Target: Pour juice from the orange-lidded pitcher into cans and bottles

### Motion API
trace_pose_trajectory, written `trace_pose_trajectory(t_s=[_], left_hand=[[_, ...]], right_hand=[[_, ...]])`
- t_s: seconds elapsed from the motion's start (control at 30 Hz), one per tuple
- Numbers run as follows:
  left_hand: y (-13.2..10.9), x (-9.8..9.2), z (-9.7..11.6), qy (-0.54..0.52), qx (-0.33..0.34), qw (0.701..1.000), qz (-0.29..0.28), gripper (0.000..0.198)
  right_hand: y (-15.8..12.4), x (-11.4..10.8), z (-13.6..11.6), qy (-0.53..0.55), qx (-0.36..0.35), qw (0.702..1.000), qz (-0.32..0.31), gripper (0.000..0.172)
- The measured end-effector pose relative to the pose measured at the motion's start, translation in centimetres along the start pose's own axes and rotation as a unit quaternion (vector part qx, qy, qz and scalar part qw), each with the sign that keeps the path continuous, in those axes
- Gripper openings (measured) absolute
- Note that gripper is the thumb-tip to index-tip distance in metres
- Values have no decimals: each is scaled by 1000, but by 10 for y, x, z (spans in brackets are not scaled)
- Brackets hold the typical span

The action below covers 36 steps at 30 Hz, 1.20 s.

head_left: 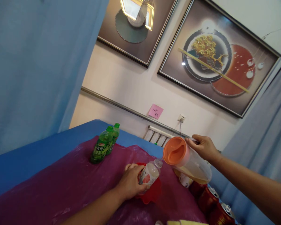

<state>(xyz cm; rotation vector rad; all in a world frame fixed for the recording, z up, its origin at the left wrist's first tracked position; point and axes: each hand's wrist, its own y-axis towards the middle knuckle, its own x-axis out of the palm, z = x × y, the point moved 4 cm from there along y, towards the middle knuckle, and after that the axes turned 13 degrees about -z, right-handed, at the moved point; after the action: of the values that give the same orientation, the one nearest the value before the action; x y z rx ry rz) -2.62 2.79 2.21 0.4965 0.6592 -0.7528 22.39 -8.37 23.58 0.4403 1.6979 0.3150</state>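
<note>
My left hand (130, 182) is closed around a small clear bottle (150, 173) with a grapefruit label, uncapped, standing over a red tray (152, 192). My right hand (203, 147) grips the handle of a clear plastic pitcher (189, 162) with an orange lid, tilted toward the bottle's mouth. A little yellowish liquid lies in the pitcher's lower side. The pitcher's spout is close to the bottle's opening, a small gap apart.
Two green bottles (103, 144) stand at the back of the purple sheet (61, 187) over a blue table (25, 156). Red cans (213, 203) sit at the right. Blue curtains hang on both sides. Framed pictures and a pink note (155, 111) are on the wall.
</note>
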Motion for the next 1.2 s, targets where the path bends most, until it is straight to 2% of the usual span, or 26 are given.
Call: trace_pose_trajectory(t_s=[0.8, 1.2], left_hand=[[0, 1, -2, -6, 8, 1000, 10, 55], [0, 1, -1, -1, 5, 1000, 4, 52]], right_hand=[[-4, 0, -6, -9, -24, 1000, 15, 54], [-5, 2, -1, 0, -26, 999, 20, 56]])
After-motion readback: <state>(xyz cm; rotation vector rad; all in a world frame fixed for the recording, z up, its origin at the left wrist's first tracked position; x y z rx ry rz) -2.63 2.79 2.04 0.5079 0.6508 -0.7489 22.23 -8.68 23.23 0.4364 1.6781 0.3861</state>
